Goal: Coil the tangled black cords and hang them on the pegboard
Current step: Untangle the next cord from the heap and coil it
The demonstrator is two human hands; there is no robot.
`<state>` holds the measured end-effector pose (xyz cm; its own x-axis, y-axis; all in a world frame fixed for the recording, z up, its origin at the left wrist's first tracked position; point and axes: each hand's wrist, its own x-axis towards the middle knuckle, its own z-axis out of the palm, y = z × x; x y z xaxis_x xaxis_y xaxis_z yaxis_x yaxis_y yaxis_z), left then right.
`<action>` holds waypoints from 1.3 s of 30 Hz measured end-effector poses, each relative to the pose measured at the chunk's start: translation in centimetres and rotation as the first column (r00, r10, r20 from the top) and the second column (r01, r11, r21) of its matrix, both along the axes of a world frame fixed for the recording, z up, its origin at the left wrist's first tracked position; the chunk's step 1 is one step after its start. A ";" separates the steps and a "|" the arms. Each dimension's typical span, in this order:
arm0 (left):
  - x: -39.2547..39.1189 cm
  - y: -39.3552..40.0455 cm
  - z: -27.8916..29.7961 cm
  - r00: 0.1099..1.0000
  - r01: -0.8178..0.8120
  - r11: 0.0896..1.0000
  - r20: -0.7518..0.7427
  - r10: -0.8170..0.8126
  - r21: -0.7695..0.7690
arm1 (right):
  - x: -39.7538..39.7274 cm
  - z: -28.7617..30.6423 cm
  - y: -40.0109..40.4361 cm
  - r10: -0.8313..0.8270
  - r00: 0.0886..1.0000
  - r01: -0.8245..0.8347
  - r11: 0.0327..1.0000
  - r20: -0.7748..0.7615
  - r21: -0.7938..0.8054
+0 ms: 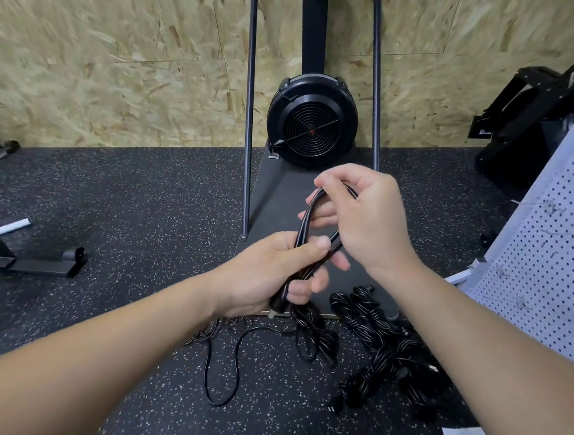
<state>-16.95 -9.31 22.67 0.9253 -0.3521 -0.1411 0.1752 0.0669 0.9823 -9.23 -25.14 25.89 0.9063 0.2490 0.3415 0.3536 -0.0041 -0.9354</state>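
Starting at your left, a slack length of black cord [222, 370] trails over the speckled rubber floor [125, 204] in an open curve, running up toward your left hand [274, 273]. That hand is curled around the gathered strands of the cord, thumb pressed across the top, and what looks like the plug end pokes out below your palm. From your fist a small loop [307, 219] rises toward your right hand [365, 209], which pinches the top of the loop between thumb and bent fingers, wrist turned so the back of the hand faces you. Both forearms reach forward from the bottom of the view, elbows apart, hands nearly touching above the dark base plate [280, 196] of a fan machine [312, 123]. The cord looks light, glossy and springy, so it probably wants to uncurl; hold each new loop firmly where the strands cross in your left hand and feed slack with your right. Further right, several bundled black cords [382, 341] lie on the floor in a loose pile, near your right forearm. At the far right a white pegboard [558, 238] leans upright with small metal hooks on it, none yet carrying a cord.
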 end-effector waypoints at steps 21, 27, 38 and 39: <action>1.0 -0.8 0.3 0.979 -0.197 0.980 -0.045 0.197 -0.007 | 1.4 -1.7 1.3 0.268 0.899 -0.189 0.951 -0.347 0.243; 2.9 2.2 0.6 0.907 -0.420 0.895 -0.054 0.417 -0.149 | 0.3 -7.5 1.9 0.246 0.778 -0.361 0.928 -0.578 -0.091; 4.9 8.2 -1.3 0.734 -0.678 0.731 -0.041 0.677 -0.076 | -1.0 -9.9 -0.3 0.245 0.872 -0.464 0.686 -0.423 -0.561; 4.9 8.5 -1.3 0.720 -0.694 0.718 -0.021 0.694 -0.047 | -0.9 -9.5 -0.4 0.232 0.886 -0.433 0.723 -0.402 -0.538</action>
<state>-12.03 -0.80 21.34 0.9127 0.3826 -0.1434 0.0622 0.2168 0.9742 -10.16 -25.54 16.43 0.7513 0.6127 -0.2451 0.1605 -0.5298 -0.8328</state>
